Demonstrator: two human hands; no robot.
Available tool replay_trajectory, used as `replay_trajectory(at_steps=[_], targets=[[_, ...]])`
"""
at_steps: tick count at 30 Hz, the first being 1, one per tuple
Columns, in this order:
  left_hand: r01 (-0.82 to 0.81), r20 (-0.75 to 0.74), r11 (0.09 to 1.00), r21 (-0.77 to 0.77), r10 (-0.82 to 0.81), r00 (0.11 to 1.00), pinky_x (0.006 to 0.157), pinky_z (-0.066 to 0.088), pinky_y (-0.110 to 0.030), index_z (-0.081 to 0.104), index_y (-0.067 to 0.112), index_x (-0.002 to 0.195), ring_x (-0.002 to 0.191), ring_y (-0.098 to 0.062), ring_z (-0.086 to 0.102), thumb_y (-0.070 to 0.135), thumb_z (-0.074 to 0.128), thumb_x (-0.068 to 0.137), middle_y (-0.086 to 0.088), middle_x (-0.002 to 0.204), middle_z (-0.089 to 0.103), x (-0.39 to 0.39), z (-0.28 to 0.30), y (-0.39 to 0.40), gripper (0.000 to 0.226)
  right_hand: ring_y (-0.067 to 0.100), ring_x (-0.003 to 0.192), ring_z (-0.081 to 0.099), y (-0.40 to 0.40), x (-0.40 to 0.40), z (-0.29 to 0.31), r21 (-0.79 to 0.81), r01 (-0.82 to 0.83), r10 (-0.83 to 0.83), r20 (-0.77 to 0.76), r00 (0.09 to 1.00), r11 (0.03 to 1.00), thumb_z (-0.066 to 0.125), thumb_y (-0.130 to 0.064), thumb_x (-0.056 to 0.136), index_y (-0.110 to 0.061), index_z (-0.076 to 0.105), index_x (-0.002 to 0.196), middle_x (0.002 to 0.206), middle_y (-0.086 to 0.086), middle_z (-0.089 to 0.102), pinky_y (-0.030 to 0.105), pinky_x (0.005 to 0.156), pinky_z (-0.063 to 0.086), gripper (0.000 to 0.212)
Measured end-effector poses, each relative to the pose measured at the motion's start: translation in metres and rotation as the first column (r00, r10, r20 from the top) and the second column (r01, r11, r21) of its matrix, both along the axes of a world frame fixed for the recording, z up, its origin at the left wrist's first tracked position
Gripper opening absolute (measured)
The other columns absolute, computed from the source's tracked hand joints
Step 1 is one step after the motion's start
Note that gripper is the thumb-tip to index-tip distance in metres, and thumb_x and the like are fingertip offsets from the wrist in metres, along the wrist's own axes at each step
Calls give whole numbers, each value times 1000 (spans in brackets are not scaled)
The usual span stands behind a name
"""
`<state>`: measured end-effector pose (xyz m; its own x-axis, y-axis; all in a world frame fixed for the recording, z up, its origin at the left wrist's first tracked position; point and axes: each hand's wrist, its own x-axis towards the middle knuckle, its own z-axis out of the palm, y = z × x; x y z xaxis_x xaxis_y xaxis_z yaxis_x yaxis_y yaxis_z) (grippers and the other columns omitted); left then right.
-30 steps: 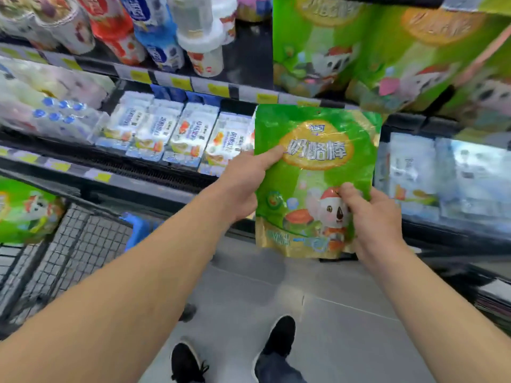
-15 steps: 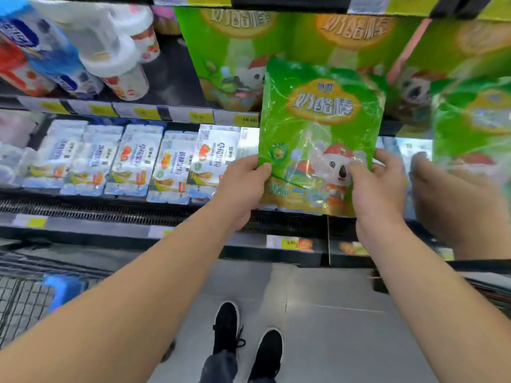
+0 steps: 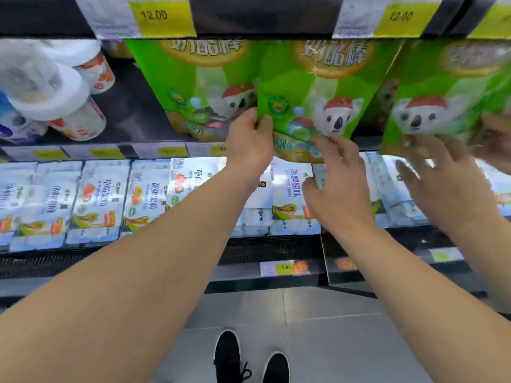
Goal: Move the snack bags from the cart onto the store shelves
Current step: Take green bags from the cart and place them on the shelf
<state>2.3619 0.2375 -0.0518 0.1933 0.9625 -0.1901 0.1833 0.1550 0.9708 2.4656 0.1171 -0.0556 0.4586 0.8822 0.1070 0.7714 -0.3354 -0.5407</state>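
Observation:
I hold a green snack bag [image 3: 312, 87] with a koala picture upright against the middle shelf [image 3: 171, 152]. My left hand [image 3: 249, 142] pinches its lower left edge. My right hand [image 3: 337, 183] lies below it, straight fingertips touching the bag's bottom edge and the thumb apart from it. A like green bag [image 3: 199, 87] stands on the shelf just to the left, partly behind mine. The cart is out of view.
At the right a second hand [image 3: 442, 189] and a matching green bag [image 3: 442, 106] show, seemingly a reflection in a glossy panel. Yogurt cups [image 3: 63, 106] lie at the left. White multipacks [image 3: 102, 200] fill the lower shelf. My shoes [image 3: 229, 355] stand on grey floor.
Both hands have lifted the bag up and forward, from over the lower shelf to the row of green bags. My right hand went from pinching its lower corner to touching its bottom edge.

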Motion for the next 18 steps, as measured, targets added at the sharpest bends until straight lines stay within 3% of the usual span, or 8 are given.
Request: replay_trajectory(at_steps=[1,3,4,7,10,12,14,18], targets=[[53,-127,996,78,-43,991,70,51,-34,65,12,84,83,-37,62,33,48,86,-16,85,69,-3,1,1,27,34,131,40,4,3,-4,-21,1,-1,13,1000,1000,63,-12,79,-22,46,141,150,6,33,42,105,40,65],[134,-322,980,147,-81,943,58,32,-32,63,8,83,74,-29,55,31,52,93,-9,76,65,-12,-1,-4,28,33,132,41,4,5,-12,-77,14,-13,16,1000,997,63,-12,79,-21,46,140,153,3,30,43,102,44,64],[147,-360,978,145,-86,929,59,32,-33,62,11,80,72,-26,55,28,54,94,-5,72,63,-19,-5,-5,24,32,132,40,1,5,-17,-112,25,-23,15,1000,993,62,-12,79,-22,45,141,155,2,28,44,100,45,65],[122,-326,985,120,-76,942,69,53,-36,61,28,68,73,-27,66,25,52,88,0,71,68,-32,-26,-5,23,28,139,34,-3,3,-28,-143,-24,24,-4,1000,989,63,-14,81,-24,35,149,160,-1,21,41,105,42,75],[228,-269,972,48,-207,941,76,57,-47,67,39,68,82,-28,70,33,52,81,-2,83,74,-23,-43,-7,21,16,149,19,21,7,-30,-142,-109,96,-90,991,984,61,-8,84,-18,22,155,163,0,15,26,113,26,81],[280,-280,960,0,-269,922,86,55,-42,70,33,86,91,-26,69,29,59,87,-3,95,73,-22,-48,-20,12,15,148,20,29,7,-34,-131,-143,126,-125,984,981,60,-3,84,-17,24,154,163,-2,15,19,110,23,81],[274,-325,962,3,-258,910,90,51,-35,68,15,105,98,-23,65,22,64,91,-4,103,69,-29,-64,-26,16,17,147,22,31,10,-50,-78,-155,142,-145,979,985,62,-1,80,-18,28,153,162,-2,15,23,111,26,82],[237,-292,968,-83,-251,923,86,54,-48,56,14,118,95,-29,67,32,68,88,-4,111,62,-42,-84,-34,37,19,137,35,12,8,-71,-45,-5,-6,-245,969,999,64,-3,80,-21,37,146,155,2,26,18,107,27,74]])
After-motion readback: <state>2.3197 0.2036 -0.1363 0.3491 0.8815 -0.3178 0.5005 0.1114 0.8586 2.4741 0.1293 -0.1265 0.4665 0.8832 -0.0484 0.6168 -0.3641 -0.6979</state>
